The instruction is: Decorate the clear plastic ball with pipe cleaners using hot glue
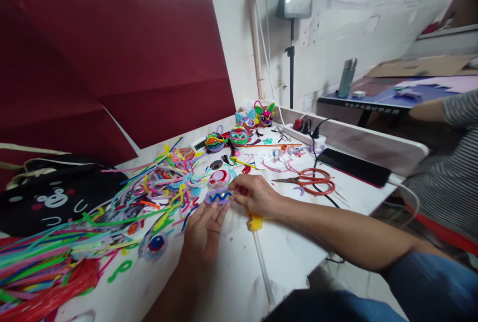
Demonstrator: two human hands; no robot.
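Note:
A small clear plastic shell (209, 196), edged in purple, is held up over the white table by my left hand (204, 230), its fingers closed on the lower side. Across its front runs a wavy blue pipe cleaner (219, 196). At the right end of that strip my right hand (257, 193) is closed in a pinch; its fingertips partly cover what they grip. Under my right wrist lies a yellow glue gun (255, 222), with a glue stick (264, 267) reaching toward me. Another clear shell with a dark blue centre (156, 243) sits left of my left hand.
Loose pipe cleaners (149, 187) are heaped across the left side, by a black bag (56, 197). Decorated balls (239, 136) stand at the back. Orange-handled scissors (313, 181), a phone (354, 166) and a power strip (308, 135) lie right. A person in a striped sleeve (461, 108) is nearby.

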